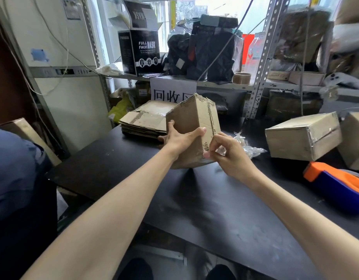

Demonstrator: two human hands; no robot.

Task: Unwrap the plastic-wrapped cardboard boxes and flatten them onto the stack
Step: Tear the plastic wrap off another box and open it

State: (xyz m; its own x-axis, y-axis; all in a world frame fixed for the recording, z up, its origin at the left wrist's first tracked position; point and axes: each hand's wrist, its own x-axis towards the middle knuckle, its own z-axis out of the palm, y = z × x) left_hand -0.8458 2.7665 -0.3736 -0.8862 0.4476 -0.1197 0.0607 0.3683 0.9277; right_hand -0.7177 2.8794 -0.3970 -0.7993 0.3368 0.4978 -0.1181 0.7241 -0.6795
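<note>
— On the black bench [215, 209], what takes up the most room?

— At its right edge, two cartons under clear film. One wrapped box [301, 136] sits tilted. A second wrapped box [354, 138] is just beside it, cut off by the frame.

— And along the far left corner?

— The stack of flattened cardboard [146, 120] lies there, below a paper sign [172, 89] hung from the shelving behind the bench.

— Where is the carton the person is working on?

— The held box [192, 122] is up in the air over the far middle of the bench, just in front of the stack. It is tipped with one corner uppermost, and its edges are ragged.

— Anything else of size?

— An orange-and-blue tape dispenser [336, 184] lies at the right edge, nearer the person than the wrapped cartons.

— How do the hands sit?

— The left hand [180, 138] grips the carton, with the thumb across the near face and the fingers round the left side. The right hand [229, 152] pinches a scrap of clear plastic [220, 151] between thumb and fingertips at the carton's lower right corner.

— Loose film?

— Crumpled plastic [249, 148] lies on the bench between the raised carton and the tilted one.
</note>
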